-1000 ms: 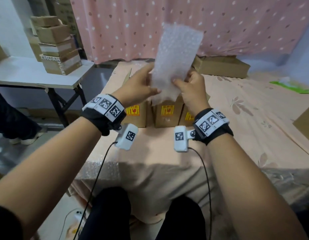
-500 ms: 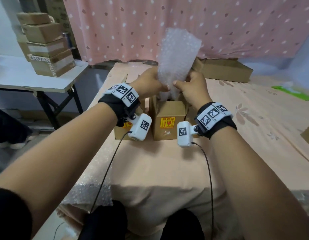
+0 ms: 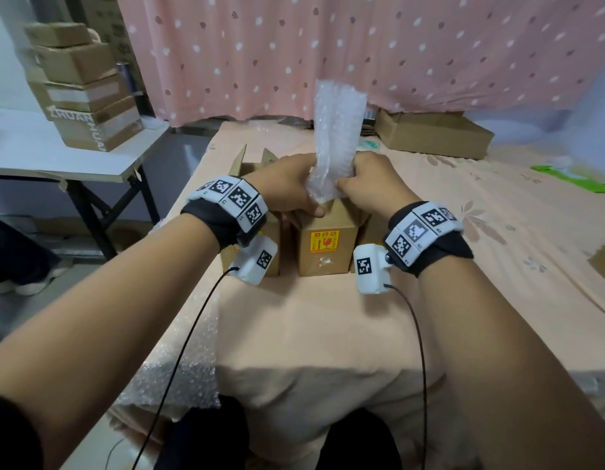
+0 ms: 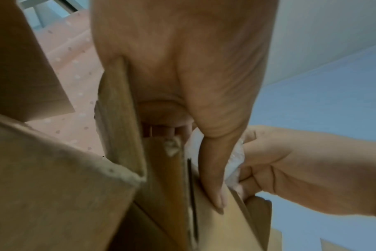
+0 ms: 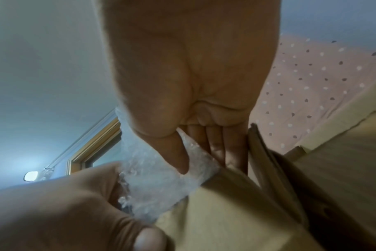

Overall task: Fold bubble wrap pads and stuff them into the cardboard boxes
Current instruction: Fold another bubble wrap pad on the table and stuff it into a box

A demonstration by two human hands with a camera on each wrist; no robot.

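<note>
1. We grip the bubble wrap pad [image 3: 338, 130] with both hands: the left hand [image 3: 287, 184] and the right hand [image 3: 370, 179] pinch its lower end from either side.
2. The pad stands upright, its bottom pushed into the open top of the middle cardboard box [image 3: 323, 245], and most of it rises above the box.
3. That box stands near the front edge of the peach-covered desk [image 3: 311, 327], with another open box [image 3: 252, 232] touching it on the left.
4. A sheet of bubble wrap [image 3: 179, 368] hangs over the desk's front left corner.
5. A flat carton [image 3: 433, 134] lies at the far edge.
</note>
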